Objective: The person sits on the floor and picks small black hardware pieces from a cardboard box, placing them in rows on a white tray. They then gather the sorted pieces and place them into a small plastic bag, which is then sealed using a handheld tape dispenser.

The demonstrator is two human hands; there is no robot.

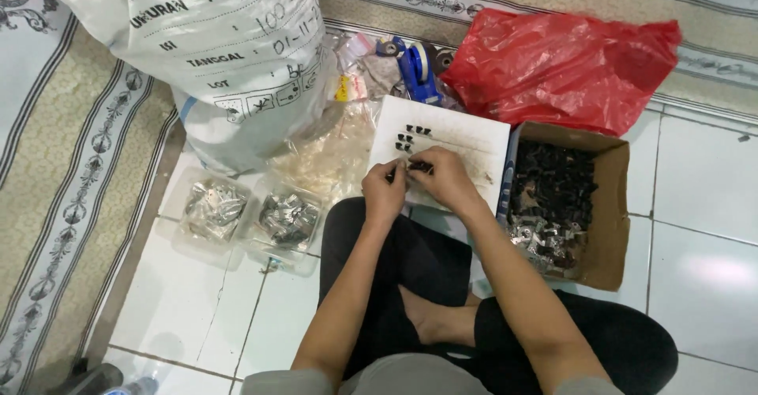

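I sit cross-legged on a tiled floor. My left hand and my right hand meet over a white card, pinching a small black clip between their fingertips. Several black clips are fixed in rows at the card's upper left. To my right, an open cardboard box holds a heap of black clips and silver metal pieces.
Two clear plastic tubs of metal parts stand at my left. A big white sack lies behind them, with a heap of clear bags, a blue tape dispenser and a red plastic bag. Patterned carpet borders the tiles.
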